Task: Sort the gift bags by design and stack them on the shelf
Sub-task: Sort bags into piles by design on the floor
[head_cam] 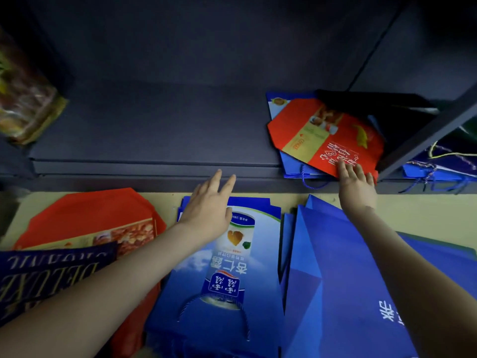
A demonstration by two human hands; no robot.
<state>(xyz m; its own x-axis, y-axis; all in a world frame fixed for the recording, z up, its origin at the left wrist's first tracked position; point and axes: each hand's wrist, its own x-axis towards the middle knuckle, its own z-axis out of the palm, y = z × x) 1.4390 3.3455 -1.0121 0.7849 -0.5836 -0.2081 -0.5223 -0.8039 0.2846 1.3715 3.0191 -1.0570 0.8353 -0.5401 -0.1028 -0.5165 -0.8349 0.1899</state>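
The right hand [355,174] reaches to the right end of the dark shelf [154,125] and lies on the near edge of a red gift bag [325,135]. Its fingers are spread nearly straight on the bag's printed face, and whether the thumb hooks under the edge cannot be told. The red bag lies flat and skewed on top of a blue gift bag [291,164], whose blue cord handle [312,186] droops over the shelf's front lip.

The left hand [209,202] holds nothing. It is open with its fingers extended towards the shelf edge, above the far end of a blue bag printed with a drink can [232,267].

That bag lies flat on the pale yellow surface [413,213] below the shelf, between two other piles. To its right is a plain blue bag with white characters [335,267], partly under the right forearm. To its left is a second red bag [98,215], overlapped at its near side by a dark navy bag with gold lettering [38,275].

Beyond the slanted shelf upright [426,135], in the next bay, lie more dark blue bags with cords [438,166]. At the far left of the shelf stands a blurred, glossy packet [23,99] — what it is cannot be made out.
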